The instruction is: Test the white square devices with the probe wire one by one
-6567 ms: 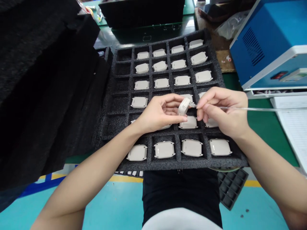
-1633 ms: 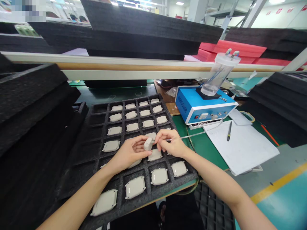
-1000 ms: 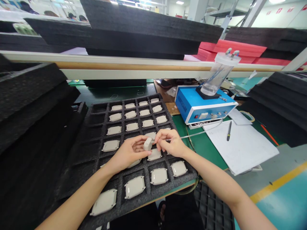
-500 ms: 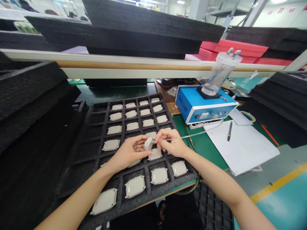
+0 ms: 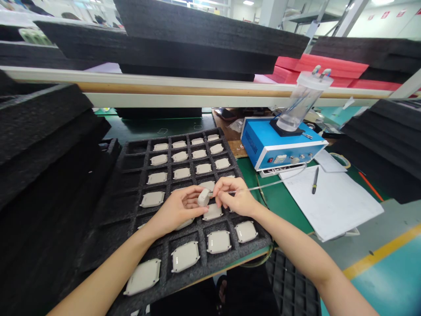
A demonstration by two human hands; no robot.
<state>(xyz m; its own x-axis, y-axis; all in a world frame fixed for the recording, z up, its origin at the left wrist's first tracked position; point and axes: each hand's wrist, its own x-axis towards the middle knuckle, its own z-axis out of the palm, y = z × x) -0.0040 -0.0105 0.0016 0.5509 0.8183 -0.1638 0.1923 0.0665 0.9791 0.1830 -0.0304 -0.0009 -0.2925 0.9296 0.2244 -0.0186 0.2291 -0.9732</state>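
Between the thumb and fingers of my left hand (image 5: 183,205) is a small off-white watch case (image 5: 203,198), tilted up on its edge. My right hand (image 5: 235,195) is closed in a pinch on the end of a thin clear tube (image 5: 263,188), with the tip at the case's right side. Whether the tip touches the case, I cannot tell. The tube runs back to a blue machine (image 5: 279,142). Under both hands lies a black foam tray (image 5: 204,259), where several similar cases sit in separate compartments, some partly hidden by my hands.
Black foam trays are stacked at the left (image 5: 39,175) and on the shelf (image 5: 197,44). A clear cylinder (image 5: 301,103) stands on the blue machine. To the right lie white paper (image 5: 335,206), a pen (image 5: 315,181) and more dark foam (image 5: 388,131).
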